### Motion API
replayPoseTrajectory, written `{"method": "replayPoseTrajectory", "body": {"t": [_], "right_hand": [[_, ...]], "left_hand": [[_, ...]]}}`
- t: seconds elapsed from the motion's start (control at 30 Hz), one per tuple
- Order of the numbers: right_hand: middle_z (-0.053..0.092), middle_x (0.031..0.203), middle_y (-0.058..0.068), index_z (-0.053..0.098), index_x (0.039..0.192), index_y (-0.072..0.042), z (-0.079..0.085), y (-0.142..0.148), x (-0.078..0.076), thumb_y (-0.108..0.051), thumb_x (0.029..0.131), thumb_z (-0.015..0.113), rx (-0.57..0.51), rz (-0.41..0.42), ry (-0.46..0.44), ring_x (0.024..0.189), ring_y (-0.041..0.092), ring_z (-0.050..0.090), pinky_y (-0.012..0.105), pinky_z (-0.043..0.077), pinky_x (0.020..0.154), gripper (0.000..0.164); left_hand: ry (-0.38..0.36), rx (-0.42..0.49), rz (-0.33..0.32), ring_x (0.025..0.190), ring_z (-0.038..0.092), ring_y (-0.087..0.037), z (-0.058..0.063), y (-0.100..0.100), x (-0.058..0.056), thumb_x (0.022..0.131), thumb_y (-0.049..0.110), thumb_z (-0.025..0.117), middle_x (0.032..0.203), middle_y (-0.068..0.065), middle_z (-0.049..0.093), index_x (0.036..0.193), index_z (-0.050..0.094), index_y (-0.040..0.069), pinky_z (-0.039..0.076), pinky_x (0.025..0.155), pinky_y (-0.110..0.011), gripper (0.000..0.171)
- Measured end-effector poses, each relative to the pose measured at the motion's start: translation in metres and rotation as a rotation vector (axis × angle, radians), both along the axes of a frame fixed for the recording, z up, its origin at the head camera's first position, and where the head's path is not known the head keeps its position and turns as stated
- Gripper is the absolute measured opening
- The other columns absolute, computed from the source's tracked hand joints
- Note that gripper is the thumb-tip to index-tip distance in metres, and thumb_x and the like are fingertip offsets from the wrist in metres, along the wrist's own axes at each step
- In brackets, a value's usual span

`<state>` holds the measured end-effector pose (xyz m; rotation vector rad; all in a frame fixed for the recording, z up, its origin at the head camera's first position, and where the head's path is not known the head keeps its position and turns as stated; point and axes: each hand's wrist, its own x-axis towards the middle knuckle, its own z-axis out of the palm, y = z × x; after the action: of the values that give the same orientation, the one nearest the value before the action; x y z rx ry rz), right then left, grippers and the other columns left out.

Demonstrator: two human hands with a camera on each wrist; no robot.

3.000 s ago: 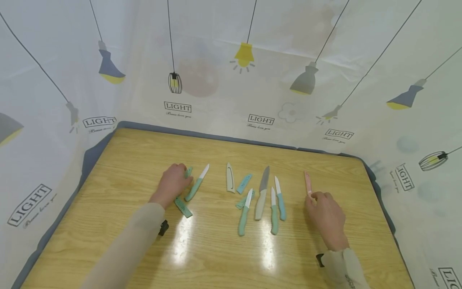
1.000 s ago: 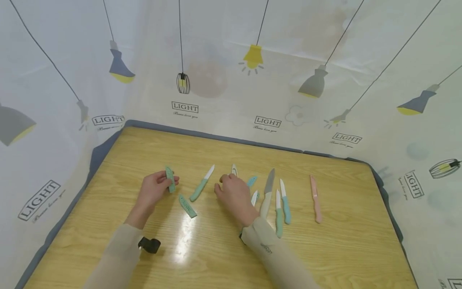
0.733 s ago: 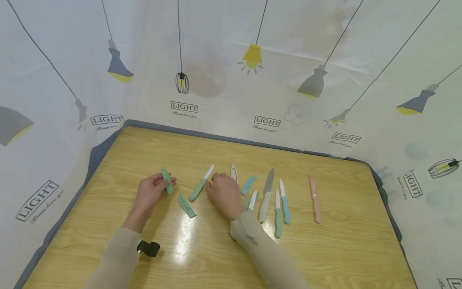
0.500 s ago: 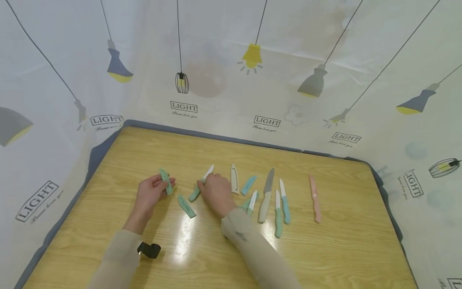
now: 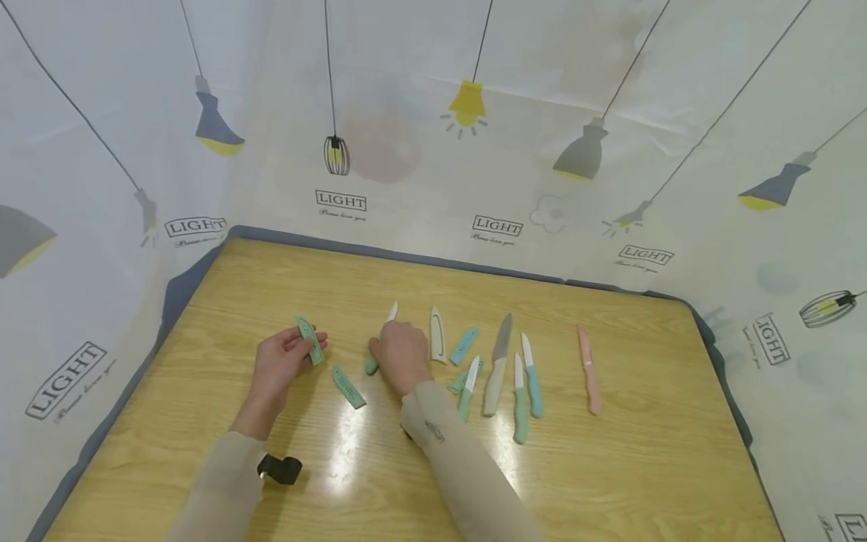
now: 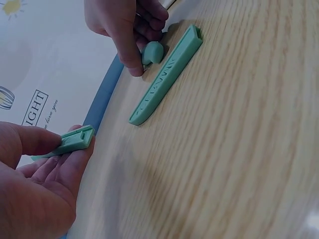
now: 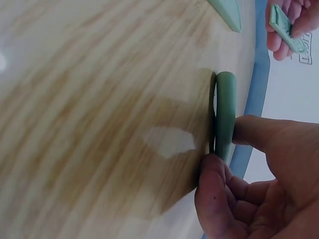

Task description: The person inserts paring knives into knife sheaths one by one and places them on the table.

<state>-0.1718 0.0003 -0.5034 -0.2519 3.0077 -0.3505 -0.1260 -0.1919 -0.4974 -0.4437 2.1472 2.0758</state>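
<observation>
In the head view, my left hand (image 5: 274, 369) pinches a small green knife sheath (image 5: 309, 341) between thumb and fingers, above the table's left side. The left wrist view shows the slotted end of that sheath (image 6: 77, 140). My right hand (image 5: 404, 355) grips a green-handled paring knife (image 5: 371, 366); its white blade tip shows beyond the fingers. In the right wrist view, thumb and fingers close on the green handle (image 7: 227, 107), low over the wood. Between the hands, a second green sheath (image 5: 348, 388) with raised lettering lies on the table.
Right of my right hand lie a cream sheath (image 5: 437, 335), a blue sheath (image 5: 464, 346) and a green knife (image 5: 469, 388) across another green sheath (image 5: 455, 385). Farther right are a large cream-handled knife (image 5: 496, 376), green (image 5: 520, 406) and blue (image 5: 533, 380) knives, and a pink knife (image 5: 592, 384).
The left hand has picked up a green sheath. My right hand has left the pink knife, moved left across the table and taken hold of the green paring knife.
</observation>
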Motion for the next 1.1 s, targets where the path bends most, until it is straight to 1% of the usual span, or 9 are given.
{"method": "replayPoseTrajectory", "body": {"t": [0.13,0.27,0.37,0.5,0.7,0.8,0.9,1.0,1.1], "right_hand": [[0.043,0.042,-0.006,0.05,0.05,-0.016,-0.001,0.002,-0.002,-0.033,0.093,0.056,-0.059,-0.028,-0.053,0.036,0.007,0.039,0.02,0.032,0.03,0.047],[0.049,0.041,-0.007,0.053,0.05,-0.016,-0.002,0.005,-0.004,-0.028,0.092,0.056,-0.13,-0.05,-0.106,0.035,0.007,0.045,0.02,0.037,0.032,0.044],[0.051,0.04,-0.007,0.054,0.05,-0.015,-0.001,0.007,-0.005,-0.025,0.093,0.056,-0.187,-0.059,-0.141,0.035,0.007,0.047,0.02,0.038,0.034,0.044],[0.05,0.039,-0.006,0.055,0.05,-0.013,0.001,0.011,-0.003,-0.025,0.094,0.056,-0.253,-0.082,-0.173,0.033,0.007,0.045,0.019,0.035,0.033,0.046],[0.048,0.039,-0.005,0.054,0.049,-0.012,0.01,0.017,0.001,-0.032,0.094,0.057,-0.283,-0.091,-0.177,0.032,0.006,0.039,0.018,0.029,0.029,0.049],[0.047,0.039,-0.005,0.054,0.049,-0.013,0.018,0.023,0.003,-0.036,0.093,0.058,-0.286,-0.082,-0.173,0.033,0.007,0.039,0.019,0.029,0.03,0.049],[0.042,0.039,-0.007,0.051,0.049,-0.015,0.023,0.035,0.005,-0.036,0.092,0.057,-0.29,-0.05,-0.16,0.034,0.006,0.035,0.019,0.027,0.031,0.049],[0.034,0.04,-0.008,0.043,0.049,-0.016,0.024,0.05,0.009,-0.033,0.092,0.056,-0.313,0.004,-0.15,0.036,0.006,0.029,0.018,0.022,0.032,0.049],[0.031,0.043,-0.008,0.04,0.052,-0.016,0.025,0.064,0.014,-0.032,0.092,0.055,-0.333,0.049,-0.149,0.038,0.005,0.025,0.016,0.019,0.033,0.046]], "left_hand": [[0.004,-0.001,0.001,0.11,0.062,-0.024,0.001,0.001,0.001,0.099,0.006,0.047,0.127,-0.029,0.056,0.137,0.043,-0.014,0.053,0.086,-0.026,0.042],[0.007,-0.004,0.0,0.111,0.061,-0.027,0.001,0.002,0.001,0.099,0.005,0.047,0.127,-0.029,0.057,0.136,0.044,-0.015,0.053,0.086,-0.026,0.042],[0.004,-0.005,-0.007,0.112,0.061,-0.027,0.0,0.003,0.0,0.1,0.006,0.047,0.128,-0.029,0.056,0.137,0.044,-0.014,0.052,0.087,-0.026,0.043],[0.005,-0.001,-0.018,0.112,0.061,-0.025,-0.001,0.004,-0.001,0.1,0.008,0.048,0.128,-0.028,0.057,0.137,0.044,-0.013,0.052,0.087,-0.025,0.043],[0.025,0.014,-0.026,0.111,0.061,-0.026,0.001,0.01,-0.003,0.099,0.008,0.049,0.127,-0.028,0.057,0.137,0.044,-0.013,0.052,0.087,-0.026,0.044],[0.045,0.033,-0.031,0.111,0.061,-0.029,0.003,0.014,-0.004,0.098,0.006,0.049,0.126,-0.03,0.057,0.136,0.044,-0.015,0.053,0.087,-0.028,0.044],[0.062,0.038,-0.034,0.109,0.062,-0.029,0.005,0.02,-0.006,0.098,0.005,0.05,0.124,-0.03,0.058,0.134,0.046,-0.015,0.053,0.086,-0.029,0.042],[0.071,0.046,-0.048,0.109,0.062,-0.029,0.006,0.025,-0.008,0.097,0.005,0.051,0.123,-0.029,0.059,0.134,0.047,-0.016,0.054,0.085,-0.029,0.042],[0.071,0.067,-0.062,0.108,0.063,-0.028,0.006,0.03,-0.009,0.097,0.006,0.052,0.123,-0.028,0.06,0.133,0.048,-0.015,0.054,0.084,-0.029,0.042]]}}
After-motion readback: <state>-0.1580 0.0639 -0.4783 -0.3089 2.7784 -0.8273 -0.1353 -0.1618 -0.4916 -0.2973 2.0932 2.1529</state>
